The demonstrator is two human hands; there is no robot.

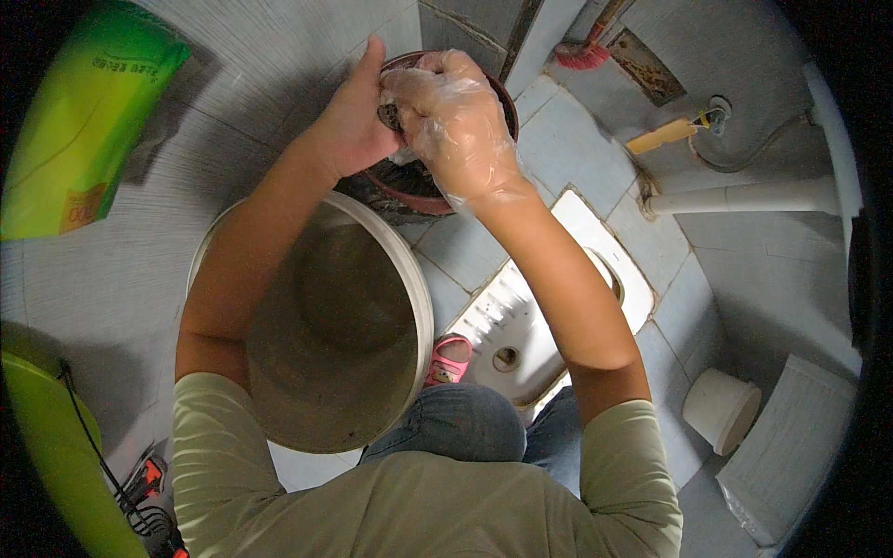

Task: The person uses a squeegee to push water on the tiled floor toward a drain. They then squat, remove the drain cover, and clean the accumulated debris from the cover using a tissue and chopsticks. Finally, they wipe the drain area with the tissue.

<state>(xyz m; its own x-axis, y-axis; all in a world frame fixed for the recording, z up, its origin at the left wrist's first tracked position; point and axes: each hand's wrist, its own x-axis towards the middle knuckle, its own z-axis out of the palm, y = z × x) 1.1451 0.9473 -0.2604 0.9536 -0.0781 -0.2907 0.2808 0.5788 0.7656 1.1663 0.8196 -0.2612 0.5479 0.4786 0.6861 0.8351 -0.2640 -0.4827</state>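
Note:
My left hand [358,126] is bare, thumb stretched up and away from the palm; its other fingers are mostly hidden. Against it presses my right hand [456,126], which wears a clear, crinkled plastic glove [479,149]. Its fingers are curled in. A small dark, speckled lump [389,116] shows between the two hands; what the right fingers close around is hidden. Both hands are over a reddish-brown round pot [507,107] with dark contents. The hands block most of its inside.
A large pale bucket [423,307] stands under my left forearm. To the right, a white squat toilet [507,321] is set in the tiled floor. A white pipe [744,197], a small white tub [721,409] and a pink brush [584,56] are along the right wall. A green-yellow package [88,121] hangs upper left.

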